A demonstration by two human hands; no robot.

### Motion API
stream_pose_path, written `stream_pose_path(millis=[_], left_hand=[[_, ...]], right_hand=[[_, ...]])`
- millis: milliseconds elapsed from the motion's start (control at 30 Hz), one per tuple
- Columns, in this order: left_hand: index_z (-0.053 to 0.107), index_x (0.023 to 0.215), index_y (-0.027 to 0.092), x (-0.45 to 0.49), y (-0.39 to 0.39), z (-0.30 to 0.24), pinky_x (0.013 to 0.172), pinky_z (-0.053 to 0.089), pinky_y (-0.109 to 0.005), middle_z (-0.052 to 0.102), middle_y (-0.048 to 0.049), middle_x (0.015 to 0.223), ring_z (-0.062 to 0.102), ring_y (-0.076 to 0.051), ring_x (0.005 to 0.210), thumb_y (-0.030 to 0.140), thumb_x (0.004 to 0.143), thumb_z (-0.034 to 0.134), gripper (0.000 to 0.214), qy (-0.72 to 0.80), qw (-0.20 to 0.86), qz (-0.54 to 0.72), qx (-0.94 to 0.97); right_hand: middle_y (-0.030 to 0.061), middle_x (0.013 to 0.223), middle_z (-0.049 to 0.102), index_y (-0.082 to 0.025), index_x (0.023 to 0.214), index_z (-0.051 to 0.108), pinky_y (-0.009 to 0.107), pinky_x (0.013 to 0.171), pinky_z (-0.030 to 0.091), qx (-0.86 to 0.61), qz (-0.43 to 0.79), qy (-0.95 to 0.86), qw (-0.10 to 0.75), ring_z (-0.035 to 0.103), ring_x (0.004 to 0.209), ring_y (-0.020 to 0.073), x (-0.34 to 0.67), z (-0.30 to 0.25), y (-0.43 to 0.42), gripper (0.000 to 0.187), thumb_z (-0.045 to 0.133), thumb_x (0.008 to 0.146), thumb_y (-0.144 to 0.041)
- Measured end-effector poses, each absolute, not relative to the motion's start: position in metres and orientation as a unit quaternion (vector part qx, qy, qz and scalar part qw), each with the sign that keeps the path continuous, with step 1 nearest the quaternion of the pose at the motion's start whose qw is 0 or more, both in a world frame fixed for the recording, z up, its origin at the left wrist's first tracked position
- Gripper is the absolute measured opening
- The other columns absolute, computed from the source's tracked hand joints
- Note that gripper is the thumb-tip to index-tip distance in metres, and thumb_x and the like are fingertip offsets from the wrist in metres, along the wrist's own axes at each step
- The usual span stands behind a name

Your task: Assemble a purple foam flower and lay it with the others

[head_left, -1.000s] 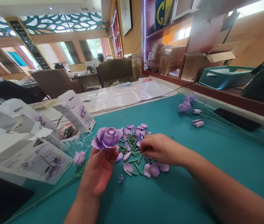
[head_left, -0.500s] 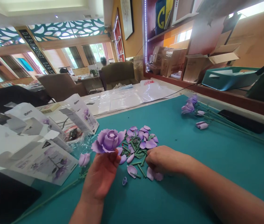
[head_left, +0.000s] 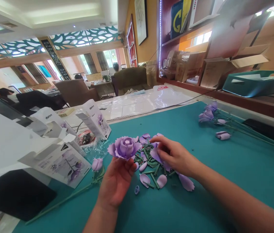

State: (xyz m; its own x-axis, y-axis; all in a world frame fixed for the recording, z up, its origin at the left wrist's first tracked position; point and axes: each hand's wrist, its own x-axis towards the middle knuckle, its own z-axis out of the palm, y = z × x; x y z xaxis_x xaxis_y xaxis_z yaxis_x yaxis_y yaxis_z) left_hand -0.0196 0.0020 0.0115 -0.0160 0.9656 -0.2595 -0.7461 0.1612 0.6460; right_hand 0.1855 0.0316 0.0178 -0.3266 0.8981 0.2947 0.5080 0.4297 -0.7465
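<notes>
My left hand [head_left: 117, 179] is closed around the underside of a purple toy rose [head_left: 126, 147], its layered petals facing up. My right hand [head_left: 178, 157] hovers low over a pile of loose parts, index finger stretched out and thumb apart from it. A purple petal [head_left: 155, 156] lies right under those fingers; I cannot tell whether they touch it. In the pile are green stem tubes [head_left: 154, 181], leaves and more petals. A scalloped petal [head_left: 186, 183] rests below my right wrist. Nearer me sits a small purple cup-shaped piece [head_left: 137, 190].
A budded stem [head_left: 61, 200] lies at left beside white printed boxes [head_left: 65, 165] and a black flat object [head_left: 17, 194]. Finished-looking purple flowers [head_left: 207, 115] lie at the right back of the teal mat [head_left: 214, 204]. A teal bin [head_left: 255, 84] stands beyond.
My right hand has lifted from the near side of the pile towards its far side, and its curled fingers have spread. The scalloped petal now shows. My view has shifted slightly left.
</notes>
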Motion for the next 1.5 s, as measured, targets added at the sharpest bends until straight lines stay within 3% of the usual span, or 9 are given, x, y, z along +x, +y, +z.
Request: stream_pose_path(millis=[133,367,500,633,733,833,1133,1367,1500], left_hand=[[0.068,0.076,0.015,-0.018,0.002,0.011,0.06,0.058,-0.027,0.07,-0.0019,0.068,0.064,-0.015,0.061,0.016,0.054,0.082,0.026,0.326,0.689,0.628,0.158],[0.067,0.079,0.019,-0.019,0.003,0.007,0.064,0.059,-0.027,0.07,-0.0007,0.069,0.066,-0.014,0.062,0.013,0.064,0.075,0.019,0.321,0.69,0.629,0.159],[0.067,0.084,0.019,-0.019,0.004,0.007,0.066,0.059,-0.028,0.07,-0.0007,0.07,0.067,-0.015,0.064,0.014,0.061,0.079,0.027,0.314,0.695,0.626,0.165],[0.066,0.085,0.019,-0.017,0.003,0.008,0.065,0.059,-0.027,0.07,-0.0003,0.071,0.067,-0.014,0.063,0.013,0.06,0.08,0.028,0.319,0.695,0.624,0.161],[0.064,0.082,0.018,-0.016,0.003,0.006,0.065,0.059,-0.028,0.07,-0.0003,0.072,0.067,-0.014,0.064,0.013,0.062,0.078,0.025,0.322,0.691,0.626,0.162],[0.063,0.08,0.019,-0.016,0.003,0.004,0.066,0.058,-0.028,0.069,0.0008,0.072,0.066,-0.014,0.064,0.012,0.064,0.076,0.022,0.324,0.692,0.624,0.167],[0.057,0.083,0.021,-0.008,0.001,0.002,0.061,0.058,-0.028,0.068,0.0023,0.07,0.066,-0.014,0.062,0.01,0.067,0.072,0.025,0.349,0.68,0.62,0.178],[0.059,0.082,0.019,-0.007,-0.001,0.006,0.048,0.053,-0.018,0.065,0.0027,0.066,0.064,-0.011,0.057,0.009,0.071,0.069,0.018,0.341,0.693,0.614,0.165],[0.061,0.084,0.019,-0.005,-0.001,0.006,0.059,0.058,-0.022,0.068,0.0019,0.07,0.066,-0.011,0.061,0.009,0.072,0.069,0.017,0.321,0.707,0.602,0.184]], right_hand=[[0.0046,0.086,0.065,-0.019,0.091,0.066,0.029,0.07,0.048,-0.423,0.255,-0.762,0.418,0.059,0.078,0.0161,0.186,0.022,0.028,0.023,0.044,0.086,-0.017],[0.0051,0.092,0.067,-0.021,0.108,0.065,0.027,0.065,0.051,-0.405,0.273,-0.742,0.46,0.062,0.078,0.0156,0.185,0.024,0.025,0.031,0.046,0.084,-0.015],[0.0032,0.081,0.064,-0.021,0.093,0.067,0.027,0.062,0.05,-0.398,0.266,-0.732,0.485,0.059,0.071,0.0145,0.184,0.025,0.022,0.014,0.055,0.085,-0.021],[0.003,0.081,0.06,-0.019,0.07,0.058,0.025,0.059,0.047,-0.392,0.258,-0.75,0.465,0.056,0.071,0.0138,0.181,0.029,0.016,0.014,0.06,0.083,-0.024],[0.0041,0.093,0.064,-0.02,0.065,0.045,0.026,0.065,0.05,-0.373,0.296,-0.753,0.453,0.06,0.079,0.0145,0.176,0.029,0.012,0.019,0.057,0.08,-0.016],[0.0016,0.084,0.067,-0.021,0.065,0.039,0.025,0.062,0.046,-0.368,0.3,-0.77,0.426,0.06,0.074,0.0137,0.172,0.025,0.01,0.02,0.052,0.075,-0.01],[-0.0018,0.07,0.052,-0.019,0.073,0.048,0.021,0.055,0.035,-0.369,0.211,-0.828,0.366,0.047,0.062,0.0106,0.17,0.019,0.01,0.016,0.049,0.071,-0.003],[0.0038,0.078,0.058,-0.017,0.074,0.053,0.025,0.056,0.033,-0.427,0.112,-0.868,0.225,0.053,0.067,0.0153,0.162,0.004,0.007,0.011,0.051,0.074,-0.006],[0.0048,0.078,0.06,-0.017,0.076,0.055,0.026,0.057,0.033,-0.433,0.091,-0.869,0.222,0.055,0.067,0.0162,0.158,0.0,0.006,0.007,0.052,0.077,-0.011]])
